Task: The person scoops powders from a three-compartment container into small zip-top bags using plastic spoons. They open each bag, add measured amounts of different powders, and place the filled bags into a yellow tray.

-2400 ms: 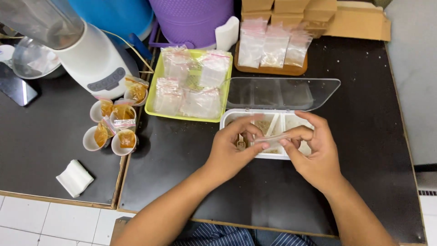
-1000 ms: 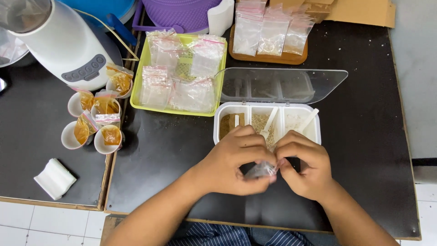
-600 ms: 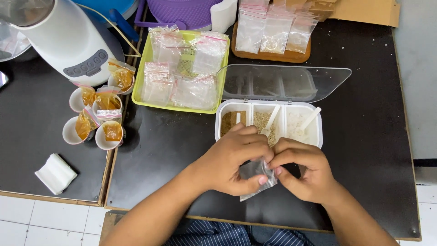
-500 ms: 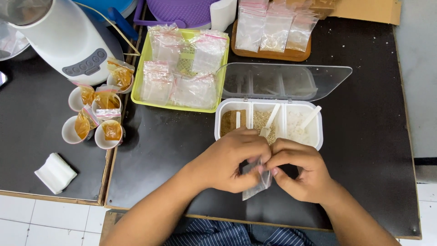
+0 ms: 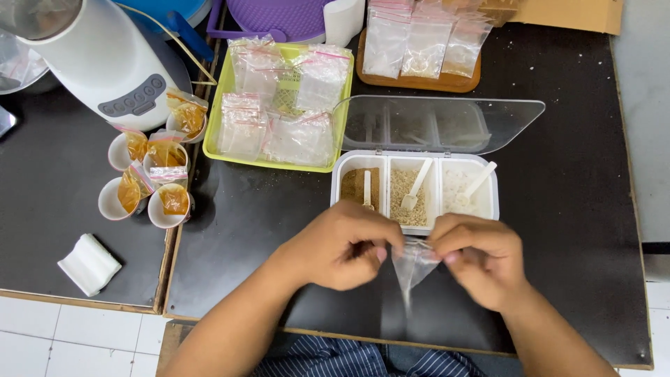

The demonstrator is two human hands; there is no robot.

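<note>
- Step in hand, as I judge it: sealing a small clear bag held just in front of the white three-part box
- Left hand and right hand each pinch the bag's top edge between curled fingers, the bag hanging down between them above the black table
- Next likely calls for pressing the strip shut evenly along its length while keeping the bag upright
</note>
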